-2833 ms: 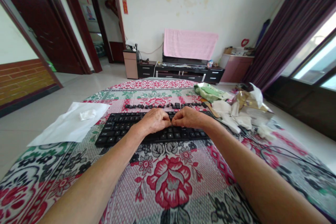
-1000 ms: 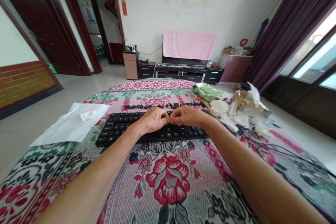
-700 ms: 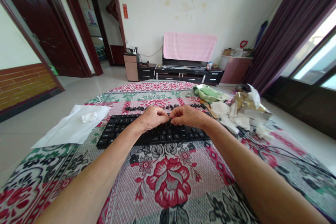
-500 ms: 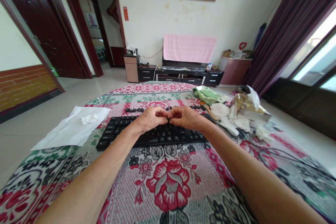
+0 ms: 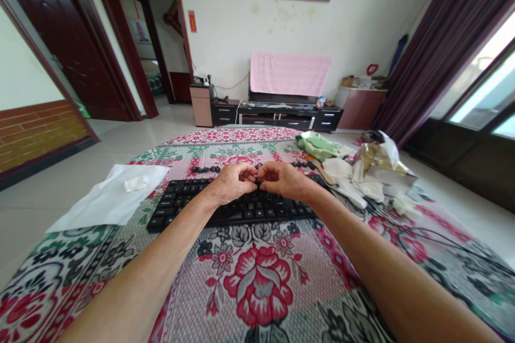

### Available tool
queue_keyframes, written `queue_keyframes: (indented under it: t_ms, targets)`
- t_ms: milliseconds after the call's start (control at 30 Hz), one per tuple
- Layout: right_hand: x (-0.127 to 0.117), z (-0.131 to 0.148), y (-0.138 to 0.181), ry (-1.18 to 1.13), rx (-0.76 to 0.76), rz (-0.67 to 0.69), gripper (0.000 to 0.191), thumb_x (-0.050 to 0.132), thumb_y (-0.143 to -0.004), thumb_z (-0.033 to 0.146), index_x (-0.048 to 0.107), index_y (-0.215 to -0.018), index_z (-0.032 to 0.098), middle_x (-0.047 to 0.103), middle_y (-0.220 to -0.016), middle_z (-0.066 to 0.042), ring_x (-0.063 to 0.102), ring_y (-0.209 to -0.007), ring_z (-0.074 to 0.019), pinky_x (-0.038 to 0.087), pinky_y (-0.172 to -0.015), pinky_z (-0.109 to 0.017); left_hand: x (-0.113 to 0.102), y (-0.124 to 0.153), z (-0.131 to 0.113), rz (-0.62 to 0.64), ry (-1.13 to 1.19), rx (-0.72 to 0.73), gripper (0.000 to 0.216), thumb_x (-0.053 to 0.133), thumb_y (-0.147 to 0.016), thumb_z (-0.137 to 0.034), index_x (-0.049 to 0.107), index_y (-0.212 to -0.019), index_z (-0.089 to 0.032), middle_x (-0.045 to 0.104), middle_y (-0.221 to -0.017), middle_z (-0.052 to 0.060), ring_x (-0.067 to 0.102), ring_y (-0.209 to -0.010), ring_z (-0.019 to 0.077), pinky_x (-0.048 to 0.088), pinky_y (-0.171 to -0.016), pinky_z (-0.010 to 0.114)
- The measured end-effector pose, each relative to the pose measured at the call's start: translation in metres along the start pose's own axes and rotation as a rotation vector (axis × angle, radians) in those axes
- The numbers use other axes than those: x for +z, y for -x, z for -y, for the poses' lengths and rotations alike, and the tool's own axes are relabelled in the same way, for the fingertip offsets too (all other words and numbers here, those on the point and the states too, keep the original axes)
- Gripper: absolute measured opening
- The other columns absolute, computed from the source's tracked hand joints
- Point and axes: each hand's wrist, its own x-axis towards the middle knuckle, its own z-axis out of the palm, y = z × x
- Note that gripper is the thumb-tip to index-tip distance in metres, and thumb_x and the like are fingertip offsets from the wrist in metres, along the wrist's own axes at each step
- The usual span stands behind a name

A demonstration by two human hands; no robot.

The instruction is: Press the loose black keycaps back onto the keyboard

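A black keyboard (image 5: pixel 225 214) lies across the patterned tablecloth, its middle partly covered by my hands. Above its upper middle, my left hand (image 5: pixel 233 182) and my right hand (image 5: pixel 281 178) meet with fingertips pinched together. Between them is a small black keycap (image 5: pixel 257 183), mostly hidden by the fingers. Loose black keycaps (image 5: pixel 206 169) lie in a row just beyond the keyboard, continuing to the right of my hands as more black caps (image 5: pixel 300 164).
A white sheet (image 5: pixel 108 198) with a crumpled tissue (image 5: pixel 135 183) lies at left. To the right are a wooden-handled brush (image 5: pixel 324 172), white tissues (image 5: pixel 370 188), a green packet (image 5: pixel 322 144), a gold tissue box (image 5: pixel 380 163) and black cables (image 5: pixel 434 238).
Both hands stay at nearly the same spot over the keyboard. Their fingers have shifted only slightly around the small black piece.
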Motion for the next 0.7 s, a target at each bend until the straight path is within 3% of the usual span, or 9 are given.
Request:
queue_keyframes:
  t_ms: [333, 533, 700]
  targets:
    - [-0.002, -0.002, 0.001, -0.066, 0.027, 0.006, 0.014, 0.054, -0.068, 0.024, 0.059, -0.080, 0.018, 0.059, -0.073, 0.000, 0.052, -0.067, -0.0097, 0.041, -0.065, -0.025, -0.002, 0.002, 0.001, -0.019, -0.098, 0.000, 0.023, 0.058, -0.059, -0.023, 0.056, -0.081, -0.014, 0.059, -0.066, -0.001, 0.054, -0.060, 0.0100, 0.041, -0.060, 0.023]
    - [0.000, -0.002, 0.001, 0.031, 0.099, 0.012, 0.016, 0.054, -0.069, 0.023, 0.061, -0.082, 0.018, 0.060, -0.068, 0.000, 0.053, -0.063, -0.0099, 0.042, -0.060, -0.024, 0.002, 0.001, 0.001, -0.048, -0.187, -0.120, 0.026, 0.059, -0.057, -0.022, 0.060, -0.082, -0.016, 0.060, -0.061, -0.002, 0.053, -0.055, 0.0102, 0.037, -0.051, 0.021]
    - [0.000, -0.001, 0.001, 0.014, 0.067, 0.050, 0.024, 0.056, -0.065, 0.016, 0.059, -0.089, 0.018, 0.062, -0.078, 0.000, 0.055, -0.070, -0.0101, 0.043, -0.067, -0.025, 0.001, 0.004, -0.008, -0.063, -0.085, -0.233, 0.028, 0.061, -0.055, -0.021, 0.060, -0.082, -0.014, 0.060, -0.062, -0.001, 0.052, -0.056, 0.0094, 0.038, -0.053, 0.021]
